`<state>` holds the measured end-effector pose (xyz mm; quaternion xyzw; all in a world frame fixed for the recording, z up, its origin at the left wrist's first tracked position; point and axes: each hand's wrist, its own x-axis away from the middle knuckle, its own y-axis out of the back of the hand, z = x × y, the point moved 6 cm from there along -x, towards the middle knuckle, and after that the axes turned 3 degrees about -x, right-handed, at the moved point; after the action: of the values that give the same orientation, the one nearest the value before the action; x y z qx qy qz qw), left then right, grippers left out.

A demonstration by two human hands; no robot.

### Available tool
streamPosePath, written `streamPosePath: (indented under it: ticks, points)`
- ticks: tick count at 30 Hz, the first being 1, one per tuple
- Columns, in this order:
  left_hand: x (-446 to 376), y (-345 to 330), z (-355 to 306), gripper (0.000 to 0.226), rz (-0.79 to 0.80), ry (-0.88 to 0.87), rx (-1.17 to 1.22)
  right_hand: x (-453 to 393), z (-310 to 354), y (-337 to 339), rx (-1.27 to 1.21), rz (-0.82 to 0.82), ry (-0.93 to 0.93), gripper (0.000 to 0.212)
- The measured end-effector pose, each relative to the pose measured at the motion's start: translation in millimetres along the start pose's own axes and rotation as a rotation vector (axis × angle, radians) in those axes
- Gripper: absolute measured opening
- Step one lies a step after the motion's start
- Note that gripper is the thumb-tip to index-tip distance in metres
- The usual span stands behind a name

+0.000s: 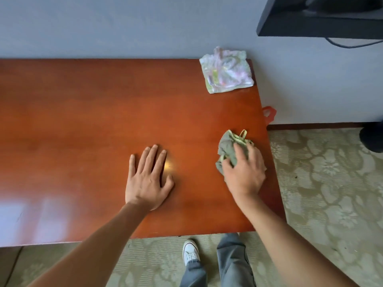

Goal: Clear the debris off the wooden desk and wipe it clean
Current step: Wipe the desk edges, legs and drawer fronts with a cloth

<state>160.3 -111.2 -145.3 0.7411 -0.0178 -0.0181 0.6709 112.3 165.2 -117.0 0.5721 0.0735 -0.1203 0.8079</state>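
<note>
A glossy red-brown wooden desk (87, 121) fills the left and middle of the view. My left hand (148, 179) lies flat on it near the front middle, fingers straight and spread. My right hand (243, 171) presses down on a crumpled green cloth (229, 147) with a pale yellow trim, close to the desk's right edge. Its fingers curl over the cloth. A folded pale pink and green towel (227, 70) lies at the desk's far right corner, against the wall.
A grey wall runs behind the desk. A red plastic piece (269, 113) sticks out past the desk's right edge. A dark shelf (319, 19) with a cable hangs at the top right. Patterned carpet (331, 183) lies to the right, and my legs and a white shoe (190, 253) stand below the front edge.
</note>
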Motion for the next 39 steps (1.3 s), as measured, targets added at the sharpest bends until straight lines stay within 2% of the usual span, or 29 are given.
streamPosePath:
  ticks: [1,4,5,6,7,8,11,13,14,15,16,18,19,20,23,24,26,28,29,30,32,33,34,36,38,39]
  points:
    - [-0.2,1.0,1.2,0.073,-0.011,-0.004,0.030,-0.4,25.0,-7.3,-0.022,0.009,0.089,0.044]
    - [1.4,3.8,10.1,0.066,-0.081,0.018,0.126,24.5,98.2,-28.4,-0.167,0.240,0.730,0.043]
    - [2.6,4.1,12.5,0.064,-0.098,0.035,0.148,25.4,104.8,-31.1,-0.177,0.307,0.878,0.043]
    - [3.7,4.8,13.4,0.062,-0.112,0.048,0.163,15.5,101.6,-34.1,-0.179,0.334,0.930,0.043]
    - [3.9,5.6,12.9,0.062,-0.123,0.054,0.171,-3.8,91.3,-36.9,-0.183,0.323,0.883,0.043]
    - [3.4,6.1,12.1,0.062,-0.131,0.054,0.173,-30.4,75.4,-38.4,-0.177,0.277,0.760,0.043]
    - [1.6,4.9,10.4,0.062,-0.127,0.046,0.157,-122.6,13.9,-25.1,-0.058,0.094,0.233,0.048]
    - [0.3,3.7,10.4,0.062,-0.117,0.038,0.155,-155.8,-14.7,-25.0,-0.002,0.070,-0.094,0.049]
    - [-0.6,3.5,11.0,0.062,-0.114,0.040,0.156,-159.7,-15.6,-28.3,0.010,0.063,-0.153,0.049]
    - [-1.3,3.7,11.8,0.062,-0.113,0.043,0.155,-158.7,-7.9,-31.6,0.011,0.057,-0.103,0.048]
    - [-1.1,3.5,11.2,0.061,-0.113,0.040,0.153,-153.5,5.1,-33.4,-0.002,0.082,0.028,0.048]
    - [0.3,3.8,9.9,0.061,-0.115,0.037,0.161,-133.1,22.0,-37.0,-0.012,0.238,0.377,0.047]
    - [-0.1,4.1,10.7,0.061,-0.121,0.040,0.166,-136.5,20.0,-34.7,0.008,0.296,0.463,0.046]
    - [-0.3,3.9,11.9,0.061,-0.124,0.042,0.166,-150.9,10.2,-31.9,0.024,0.297,0.416,0.045]
    - [0.6,3.1,11.8,0.061,-0.113,0.043,0.162,-180.8,-27.5,-26.5,0.017,0.155,-0.192,0.051]
    - [-0.3,3.2,11.5,0.061,-0.109,0.045,0.165,-178.8,-20.1,-31.3,0.035,0.140,-0.204,0.052]
    - [-3.2,3.1,10.5,0.061,-0.105,0.039,0.156,-168.1,9.1,-40.0,0.001,0.224,0.065,0.049]
    - [-2.2,3.4,10.2,0.062,-0.095,0.031,0.149,-140.9,32.0,-43.3,-0.033,0.380,0.464,0.049]
    - [-2.3,3.8,11.0,0.062,-0.094,0.031,0.149,-140.1,32.3,-41.5,-0.022,0.408,0.529,0.050]
    - [-2.5,4.1,12.0,0.062,-0.094,0.030,0.146,-148.5,29.2,-41.9,-0.026,0.387,0.464,0.051]
    - [-2.5,4.0,12.3,0.061,-0.093,0.025,0.143,-160.6,26.8,-41.6,-0.053,0.254,0.087,0.050]
    - [-1.9,3.5,12.2,0.061,-0.093,0.025,0.149,-152.0,39.5,-43.5,-0.056,0.204,0.010,0.049]
    - [-1.6,2.6,11.9,0.061,-0.098,0.018,0.157,-137.0,60.8,-46.7,-0.065,0.161,0.065,0.047]
    - [0.4,1.5,13.6,0.060,-0.128,0.004,0.184,-89.6,114.4,-54.6,-0.177,0.209,0.408,0.047]
    - [2.0,0.2,18.8,0.055,-0.178,0.025,0.220,-31.1,149.8,-58.7,-0.245,0.400,0.783,0.050]
    - [1.5,0.3,21.6,0.050,-0.209,0.049,0.249,-23.1,152.8,-60.4,-0.235,0.435,0.878,0.051]
